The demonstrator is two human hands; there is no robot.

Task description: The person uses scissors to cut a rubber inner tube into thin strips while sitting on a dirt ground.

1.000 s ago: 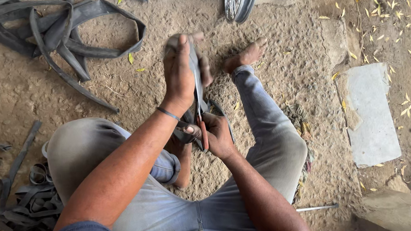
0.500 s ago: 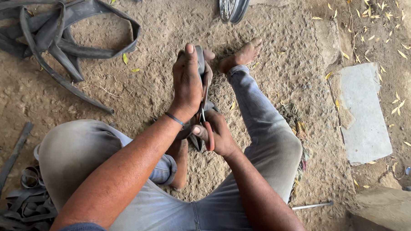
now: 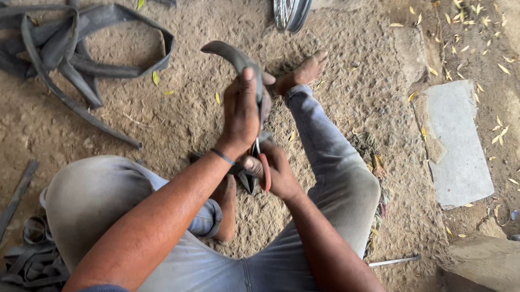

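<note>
Rubber strip being cut with red-handled scissors.
Left hand grips the strip taut; right hand closed on the scissors — judged best kept tight, blades square.

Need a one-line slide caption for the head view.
Seated on dirt, left hand grips a black rubber strip; right hand works red-handled scissors.

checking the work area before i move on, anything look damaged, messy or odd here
Yes. Cut rubber tube strips lie tangled on the dirt at upper left, and another heap sits by the left knee. The left hand holds a curled rubber strip; the right hand holds red-handled scissors at it.
</note>
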